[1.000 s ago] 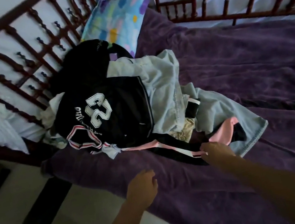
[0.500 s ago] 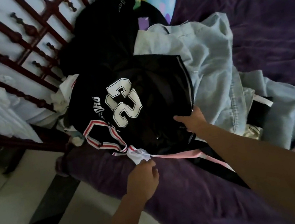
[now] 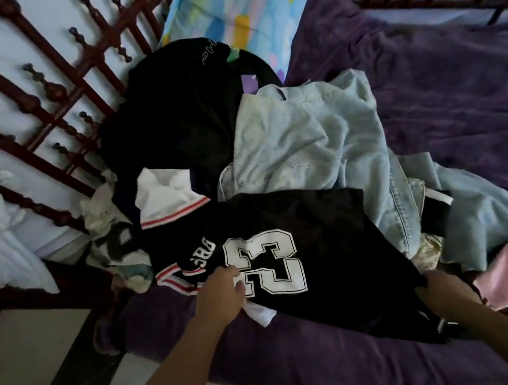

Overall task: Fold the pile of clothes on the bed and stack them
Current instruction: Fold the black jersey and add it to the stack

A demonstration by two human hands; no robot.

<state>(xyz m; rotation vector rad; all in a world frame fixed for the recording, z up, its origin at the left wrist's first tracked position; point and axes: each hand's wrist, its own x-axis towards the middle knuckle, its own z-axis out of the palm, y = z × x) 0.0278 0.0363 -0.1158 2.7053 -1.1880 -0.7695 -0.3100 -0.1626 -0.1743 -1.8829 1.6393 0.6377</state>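
Black jersey (image 3: 322, 248) with a white 23 tops the pile (image 3: 186, 119), at the near edge of the bed (image 3: 465, 96). Long axis runs left-right: trimmed end left, hem right, spanning both hands. Left hand (image 3: 221, 295) pinches the trimmed end beside the number. Right hand (image 3: 446, 293) is at the hem corner, fingers hidden under cloth, so I can't tell the grip. Jersey is creased, half spread over denim (image 3: 304, 137).

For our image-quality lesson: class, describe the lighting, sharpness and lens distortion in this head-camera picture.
Head view: dim overall, brightest on the pale blue denim garment and multicoloured patterned pillow; the black jersey with a white 23 is sharp enough to read; the dark red metal bed frame appears bowed by wide-angle distortion.
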